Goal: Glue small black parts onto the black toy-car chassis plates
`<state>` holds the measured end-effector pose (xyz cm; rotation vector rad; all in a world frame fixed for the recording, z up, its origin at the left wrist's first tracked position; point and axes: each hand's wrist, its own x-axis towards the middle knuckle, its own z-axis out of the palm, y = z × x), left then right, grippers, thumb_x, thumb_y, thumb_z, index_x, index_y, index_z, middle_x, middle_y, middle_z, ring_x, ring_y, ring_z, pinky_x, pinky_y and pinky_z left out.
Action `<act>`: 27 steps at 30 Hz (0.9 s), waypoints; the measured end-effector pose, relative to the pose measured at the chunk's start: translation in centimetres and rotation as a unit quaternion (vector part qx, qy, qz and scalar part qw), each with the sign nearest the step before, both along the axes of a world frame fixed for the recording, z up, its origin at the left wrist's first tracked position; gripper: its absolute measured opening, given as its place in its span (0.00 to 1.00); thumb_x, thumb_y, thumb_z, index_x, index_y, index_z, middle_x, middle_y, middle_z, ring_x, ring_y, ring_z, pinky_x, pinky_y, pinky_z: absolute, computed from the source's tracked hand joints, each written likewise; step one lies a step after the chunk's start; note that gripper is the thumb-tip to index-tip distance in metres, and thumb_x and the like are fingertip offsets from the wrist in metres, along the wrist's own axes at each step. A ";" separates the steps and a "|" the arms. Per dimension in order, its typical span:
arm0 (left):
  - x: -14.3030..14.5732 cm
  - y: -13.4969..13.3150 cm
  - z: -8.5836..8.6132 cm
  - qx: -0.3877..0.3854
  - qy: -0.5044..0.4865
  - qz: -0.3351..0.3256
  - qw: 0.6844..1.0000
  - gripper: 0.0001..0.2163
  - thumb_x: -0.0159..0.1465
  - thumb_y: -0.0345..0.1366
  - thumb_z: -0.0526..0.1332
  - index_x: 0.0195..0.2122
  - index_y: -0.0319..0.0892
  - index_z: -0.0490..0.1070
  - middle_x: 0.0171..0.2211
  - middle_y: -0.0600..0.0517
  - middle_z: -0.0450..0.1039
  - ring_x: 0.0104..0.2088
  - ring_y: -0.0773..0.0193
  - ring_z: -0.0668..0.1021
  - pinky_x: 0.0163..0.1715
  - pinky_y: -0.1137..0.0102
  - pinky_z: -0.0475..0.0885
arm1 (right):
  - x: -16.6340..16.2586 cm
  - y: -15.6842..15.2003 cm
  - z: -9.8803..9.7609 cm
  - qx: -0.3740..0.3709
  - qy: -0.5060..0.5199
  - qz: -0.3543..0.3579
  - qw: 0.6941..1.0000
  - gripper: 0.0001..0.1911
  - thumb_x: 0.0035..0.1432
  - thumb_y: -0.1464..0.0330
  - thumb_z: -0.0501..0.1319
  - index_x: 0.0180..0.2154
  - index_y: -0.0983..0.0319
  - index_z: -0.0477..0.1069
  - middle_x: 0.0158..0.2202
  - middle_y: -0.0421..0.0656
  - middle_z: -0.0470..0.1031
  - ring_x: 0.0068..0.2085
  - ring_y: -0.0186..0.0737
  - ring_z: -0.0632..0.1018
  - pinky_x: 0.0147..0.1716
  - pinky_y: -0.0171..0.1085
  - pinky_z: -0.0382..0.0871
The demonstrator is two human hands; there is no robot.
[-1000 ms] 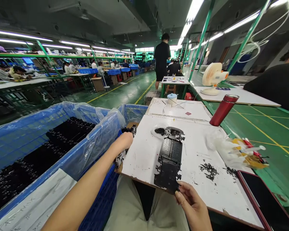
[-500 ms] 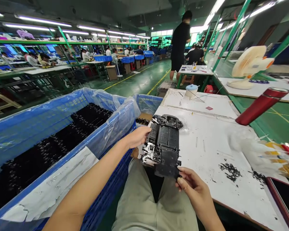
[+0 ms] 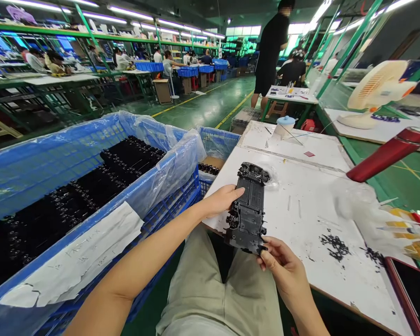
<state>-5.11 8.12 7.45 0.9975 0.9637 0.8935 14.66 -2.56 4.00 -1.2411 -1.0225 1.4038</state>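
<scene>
Over the near left edge of the table I hold a black plastic toy car chassis (image 3: 251,210), its flat ribbed face turned up toward me. My left hand (image 3: 224,198) grips its left long side, thumb on top and fingers hidden underneath. At the near right corner, my right hand (image 3: 283,263) pinches the edge between thumb and fingers. Beyond the far end of the chassis, a piece of clear plastic film (image 3: 275,176) lies on the white table (image 3: 290,186).
To the left, a blue crate (image 3: 175,172) lined with plastic holds rows of black chassis (image 3: 87,191), with a paper sheet (image 3: 80,256) on its side. On the right are black scraps (image 3: 336,246), a red flask (image 3: 388,156), a phone (image 3: 413,289) and a fan (image 3: 376,91). A person (image 3: 271,51) stands ahead.
The chassis has turned from a tilt, with bright glare on its left side, to lie straighter and flatter. My left hand has shifted right with it; both hands keep their grip.
</scene>
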 end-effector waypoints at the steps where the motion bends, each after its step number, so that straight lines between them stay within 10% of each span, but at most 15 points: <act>1: 0.1 0.0 -0.1 0.001 0.000 -0.002 1.000 0.18 0.58 0.50 0.64 0.32 0.39 0.67 0.29 0.54 0.71 0.29 0.68 0.73 0.28 0.73 0.66 | 0.0 0.0 0.0 0.000 0.000 0.000 1.000 0.21 0.45 0.55 0.72 0.39 0.58 0.76 0.28 0.39 0.72 0.27 0.33 0.73 0.24 0.32 0.68; 27: 3.8 -3.4 1.3 0.126 0.193 -0.087 0.969 0.10 0.64 0.42 0.53 0.29 0.42 0.60 0.27 0.57 0.59 0.30 0.66 0.63 0.31 0.70 0.58 | 5.1 4.2 1.1 0.036 -0.134 0.072 0.988 0.24 0.57 0.47 0.58 0.35 0.62 0.71 0.22 0.37 0.65 0.23 0.32 0.63 0.25 0.35 0.57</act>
